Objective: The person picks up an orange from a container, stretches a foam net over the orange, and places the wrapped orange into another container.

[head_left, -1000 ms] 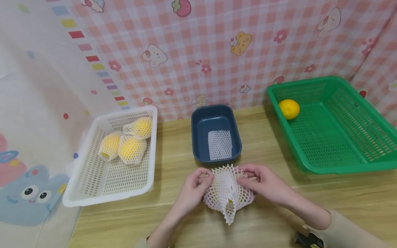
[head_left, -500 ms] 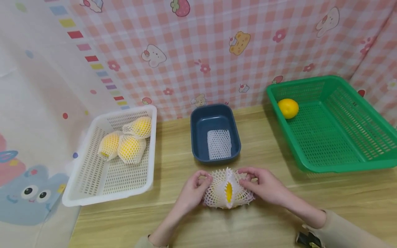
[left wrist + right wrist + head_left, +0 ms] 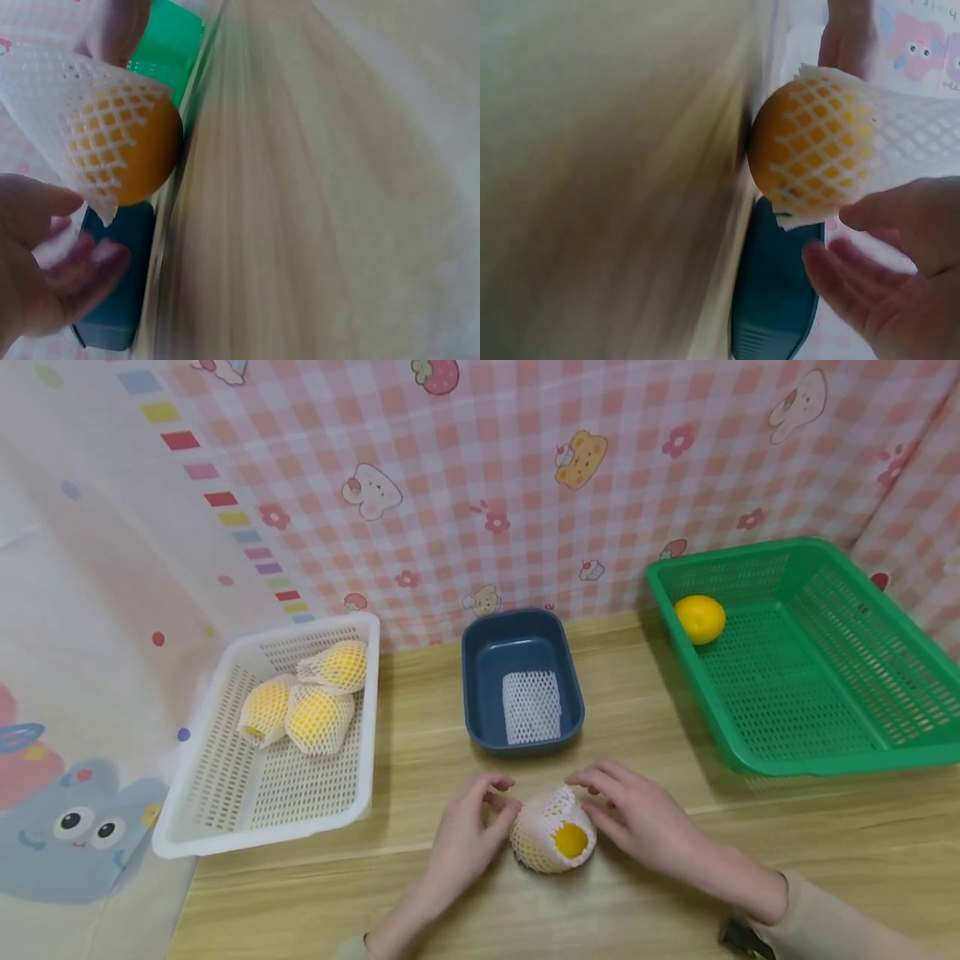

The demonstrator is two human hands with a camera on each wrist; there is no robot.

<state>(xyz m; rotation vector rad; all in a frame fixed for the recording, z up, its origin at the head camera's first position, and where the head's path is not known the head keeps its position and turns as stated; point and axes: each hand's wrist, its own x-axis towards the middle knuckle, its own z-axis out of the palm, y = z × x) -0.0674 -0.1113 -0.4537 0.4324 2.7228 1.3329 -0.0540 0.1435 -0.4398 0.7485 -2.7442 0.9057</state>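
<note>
An orange in a white foam net sleeve (image 3: 540, 839) sits on the wooden table between my two hands. Bare orange skin (image 3: 154, 154) shows at the sleeve's open end, low in the left wrist view's net. My left hand (image 3: 463, 839) is at its left side, fingers loosely bent and apart, thumb tip right at the net. On the other side my right hand (image 3: 647, 822) has its fingers spread, with the thumb (image 3: 874, 214) close to the net's edge. Neither hand grips the fruit. The sleeve's upper end stands up above the orange in both wrist views.
Behind the hands stands a dark blue tray (image 3: 480, 739) with a flat foam net (image 3: 531, 707) in it. A white basket (image 3: 367, 793) at left holds three netted fruits (image 3: 318, 718). The green basket (image 3: 705, 710) at right holds one bare orange (image 3: 701, 619).
Both hands held the net's edge stretched wide; they have let go and drawn slightly apart. The net has closed in round the orange, its opening now turned toward the front right.
</note>
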